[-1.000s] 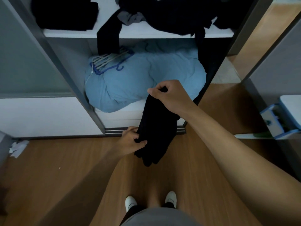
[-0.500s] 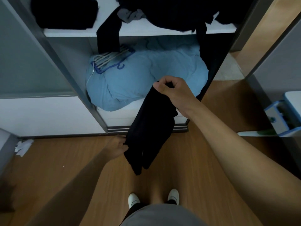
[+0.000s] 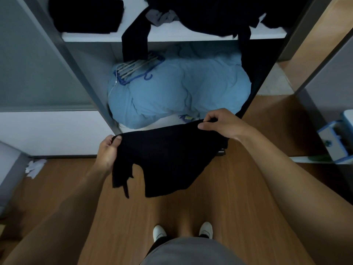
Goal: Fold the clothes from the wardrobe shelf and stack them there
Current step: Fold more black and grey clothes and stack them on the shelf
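Note:
A black garment [image 3: 164, 157] hangs spread out between my hands over the wooden floor, in front of the wardrobe. My left hand [image 3: 108, 153] pinches its left top corner. My right hand [image 3: 222, 124] pinches the right top corner, a little higher. On the white wardrobe shelf [image 3: 168, 36] a folded black stack [image 3: 86, 15] lies at the left. A loose heap of dark clothes [image 3: 210, 14] lies at the right, with a grey piece in it and a dark sleeve [image 3: 135, 38] dangling over the shelf edge.
Under the shelf a light blue bundle of bedding [image 3: 179, 92] fills the compartment, with blue and white hangers [image 3: 136, 70] on top. A grey sliding door frame [image 3: 76, 73] stands at the left. White scraps [image 3: 35, 167] lie on the floor. A blue and white box [image 3: 336, 142] sits at the right.
The garment hung bunched and vertical from my right hand. My left hand slid out to the left and both hands have pulled it open into a wide sheet.

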`<state>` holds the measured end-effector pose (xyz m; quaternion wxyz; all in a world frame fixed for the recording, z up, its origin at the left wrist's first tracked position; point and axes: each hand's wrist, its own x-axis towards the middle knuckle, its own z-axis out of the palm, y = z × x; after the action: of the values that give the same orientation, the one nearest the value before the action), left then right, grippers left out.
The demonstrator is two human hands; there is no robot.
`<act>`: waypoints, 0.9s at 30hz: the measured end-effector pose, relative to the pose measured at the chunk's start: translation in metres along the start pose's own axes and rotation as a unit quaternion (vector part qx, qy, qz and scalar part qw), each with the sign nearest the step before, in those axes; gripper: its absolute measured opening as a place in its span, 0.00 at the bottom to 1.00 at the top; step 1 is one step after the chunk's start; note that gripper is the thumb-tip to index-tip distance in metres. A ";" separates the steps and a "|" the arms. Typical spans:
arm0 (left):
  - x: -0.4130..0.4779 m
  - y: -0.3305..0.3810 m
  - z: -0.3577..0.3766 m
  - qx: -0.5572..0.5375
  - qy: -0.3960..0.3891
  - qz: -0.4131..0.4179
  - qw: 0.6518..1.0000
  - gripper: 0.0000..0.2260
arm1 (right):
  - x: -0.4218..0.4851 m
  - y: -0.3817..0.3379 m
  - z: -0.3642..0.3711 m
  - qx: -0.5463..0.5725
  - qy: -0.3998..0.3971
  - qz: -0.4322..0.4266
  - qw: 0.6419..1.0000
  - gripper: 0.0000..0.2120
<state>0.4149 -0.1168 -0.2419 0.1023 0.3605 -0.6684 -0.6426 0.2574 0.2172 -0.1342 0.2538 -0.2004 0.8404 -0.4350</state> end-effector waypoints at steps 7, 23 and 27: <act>0.006 0.029 -0.018 0.275 -0.128 0.084 0.949 0.10 | 0.003 0.006 -0.012 0.231 0.104 0.012 0.967 0.06; 0.031 0.039 -0.013 0.518 0.052 0.186 0.833 0.17 | 0.024 -0.029 0.009 -0.270 -0.044 -0.030 0.961 0.17; 0.023 0.031 0.000 0.573 0.083 0.184 0.794 0.12 | 0.030 -0.042 0.038 -0.247 0.040 0.007 0.968 0.11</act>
<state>0.3879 -0.1338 -0.2205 0.0484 0.2750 -0.9570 -0.0789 0.2619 0.1540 -0.1259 0.1655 -0.2335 0.9327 -0.2193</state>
